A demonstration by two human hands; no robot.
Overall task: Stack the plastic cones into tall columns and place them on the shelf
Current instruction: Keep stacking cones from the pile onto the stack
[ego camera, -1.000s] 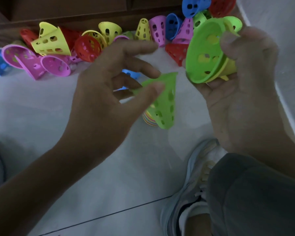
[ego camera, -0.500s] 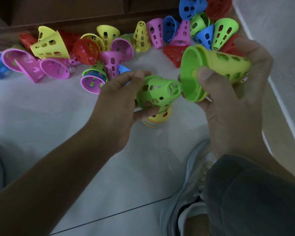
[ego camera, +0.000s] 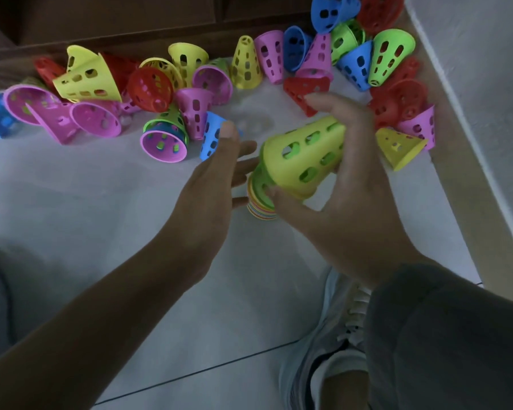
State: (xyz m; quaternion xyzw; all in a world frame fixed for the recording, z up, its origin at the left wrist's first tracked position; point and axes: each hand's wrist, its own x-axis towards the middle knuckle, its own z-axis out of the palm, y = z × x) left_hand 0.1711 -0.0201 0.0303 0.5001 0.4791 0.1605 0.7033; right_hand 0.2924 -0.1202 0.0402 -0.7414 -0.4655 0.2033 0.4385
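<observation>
the right hand has its grip around a small nest of cones, a yellow one outermost with green ones showing at its wide mouth, tilted so the narrow end points up toward the far right. its thumb lies along the near rim and its fingers curl over the far side. the left hand holds nothing, its grip wide with fingers straight and reaching toward the mouth of that nest, just beside it. below the nest, a stack of many colours stands on the floor, mostly hidden by the hands. loose cones in pink, yellow, red, blue and green lie scattered along the far edge of the floor, against a dark wooden base, and pile up toward the far right corner beside a pale wall. a light sneaker and a grey trouser leg sit at the near right.
</observation>
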